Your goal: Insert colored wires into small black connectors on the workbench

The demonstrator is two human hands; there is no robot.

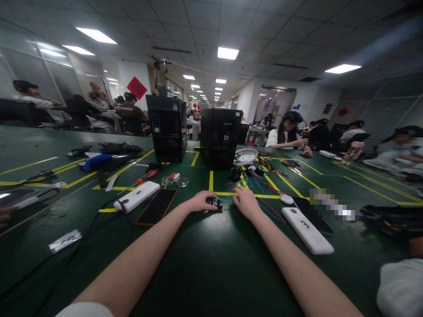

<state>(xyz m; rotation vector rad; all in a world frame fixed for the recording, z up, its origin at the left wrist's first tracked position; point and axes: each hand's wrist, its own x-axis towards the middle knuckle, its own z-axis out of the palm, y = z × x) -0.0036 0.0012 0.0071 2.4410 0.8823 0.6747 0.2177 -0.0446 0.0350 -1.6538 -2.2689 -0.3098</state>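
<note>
My left hand (199, 202) is closed around a small black block with metal terminals (216, 203), held low over the green tabletop. From the block a thin green wire (226, 200) runs right to the fingertips of my right hand (245, 200), which are curled together on it. Red and blue wires (271, 209) lie just beyond my right hand. Behind it sits a loose heap of coloured wires and black connectors (254, 174). The finer details of the block are too small to make out.
Two black computer towers (167, 130) stand ahead. To the left lie a white power bank (137, 197), a phone (156, 207), glasses (178, 181) and a red-handled screwdriver (147, 176). On the right are another white power bank (307, 230) and a white basket (246, 155). People sit around.
</note>
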